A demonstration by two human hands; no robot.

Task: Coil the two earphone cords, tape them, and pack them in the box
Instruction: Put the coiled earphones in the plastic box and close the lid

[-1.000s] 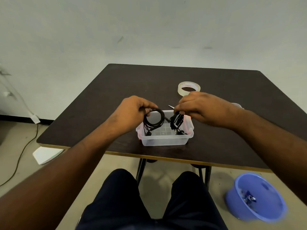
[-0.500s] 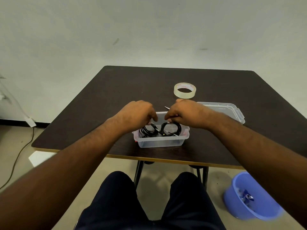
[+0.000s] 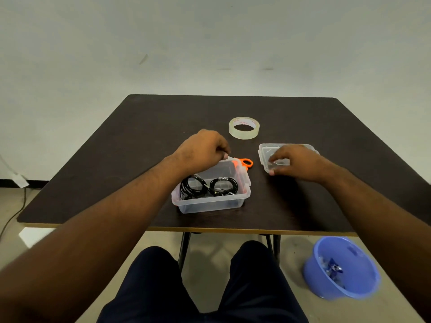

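Note:
A clear plastic box [image 3: 210, 204] stands near the table's front edge. Two black earphone cords lie coiled side by side inside it, the left coil [image 3: 191, 187] and the right coil [image 3: 225, 185]. My left hand [image 3: 203, 150] is at the box's far rim with curled fingers and holds that rim, the thumb tip on it. To the right of the box the clear lid [image 3: 265, 150] lies flat on the table. My right hand [image 3: 297, 162] is on top of it, and its curled fingers grip the lid's near edge.
A roll of clear tape [image 3: 244, 127] lies behind the hands. Orange-handled scissors [image 3: 246, 162] lie just behind the box. The dark table [image 3: 140, 141] ends close in front of the box. A blue tub [image 3: 342, 269] with scraps stands on the floor at right.
Both hands let the coils go inside the box. My left hand went back to the box's far rim, and my right hand moved right onto the lid.

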